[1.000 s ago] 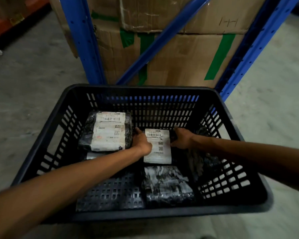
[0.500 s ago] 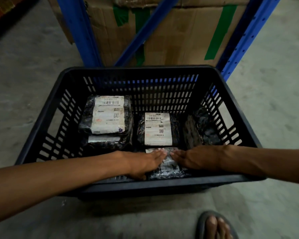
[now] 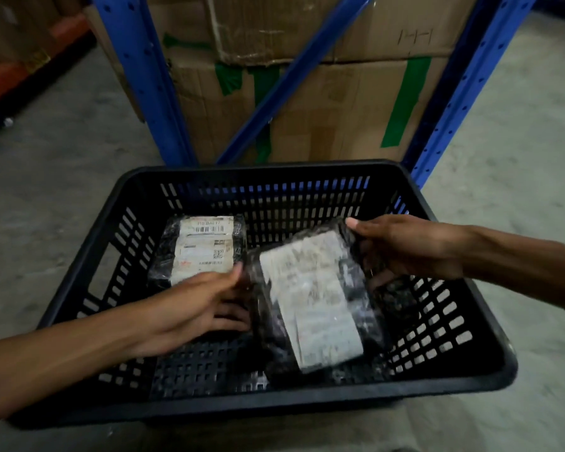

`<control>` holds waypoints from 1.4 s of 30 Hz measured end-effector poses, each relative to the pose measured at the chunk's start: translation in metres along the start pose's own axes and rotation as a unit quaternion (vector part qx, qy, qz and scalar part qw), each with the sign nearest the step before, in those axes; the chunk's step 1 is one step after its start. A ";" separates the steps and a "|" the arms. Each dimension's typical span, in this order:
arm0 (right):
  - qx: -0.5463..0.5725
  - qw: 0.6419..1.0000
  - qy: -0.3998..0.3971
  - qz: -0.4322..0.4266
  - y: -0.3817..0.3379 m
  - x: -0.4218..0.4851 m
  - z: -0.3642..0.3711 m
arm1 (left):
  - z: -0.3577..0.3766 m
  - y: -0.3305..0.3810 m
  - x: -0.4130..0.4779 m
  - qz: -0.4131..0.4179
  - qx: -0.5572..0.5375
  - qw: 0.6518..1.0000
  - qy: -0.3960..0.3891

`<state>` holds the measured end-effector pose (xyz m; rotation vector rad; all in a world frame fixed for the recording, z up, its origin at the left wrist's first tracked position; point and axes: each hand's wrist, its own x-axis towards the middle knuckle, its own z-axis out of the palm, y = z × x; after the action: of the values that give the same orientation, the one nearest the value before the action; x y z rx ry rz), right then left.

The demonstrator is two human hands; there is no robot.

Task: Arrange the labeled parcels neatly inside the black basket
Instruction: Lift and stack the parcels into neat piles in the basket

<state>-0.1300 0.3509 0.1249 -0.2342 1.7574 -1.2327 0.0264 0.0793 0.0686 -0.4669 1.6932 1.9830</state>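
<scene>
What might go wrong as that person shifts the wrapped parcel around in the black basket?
The lifted parcel is pinched only at its far corner by the right hand, and its glossy wrap looks slippery, so it may slide loose. It hangs tilted and is blurred, so it might land crooked in the black basket. The left hand sits right beside the stacked parcels and might nudge that stack askew.

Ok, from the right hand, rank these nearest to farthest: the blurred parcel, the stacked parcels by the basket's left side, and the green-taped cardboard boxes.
1. Blurred parcel: in the right hand, basket middle.
2. Stacked parcels: inside the black basket, left rear.
3. Cardboard boxes: beyond the basket, on the blue rack.
</scene>
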 end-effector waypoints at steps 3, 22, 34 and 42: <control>0.077 0.988 0.108 0.073 -0.004 0.023 0.000 | 0.020 0.029 0.008 0.000 -0.031 0.997 0.077; -0.185 0.959 0.198 0.088 0.055 0.130 0.022 | 0.060 -0.007 0.123 0.053 0.361 0.890 0.275; -0.707 0.692 0.125 -0.071 -0.036 -0.001 0.009 | 0.118 -0.002 0.055 0.208 0.441 0.871 0.065; -0.860 0.495 -0.057 -0.111 0.040 -0.005 -0.012 | 0.161 -0.059 0.128 -0.063 0.355 0.932 0.040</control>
<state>-0.1231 0.3805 0.0958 -1.6264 2.1720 0.9301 -0.0373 0.2620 -0.0221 -0.3722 2.2065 1.1472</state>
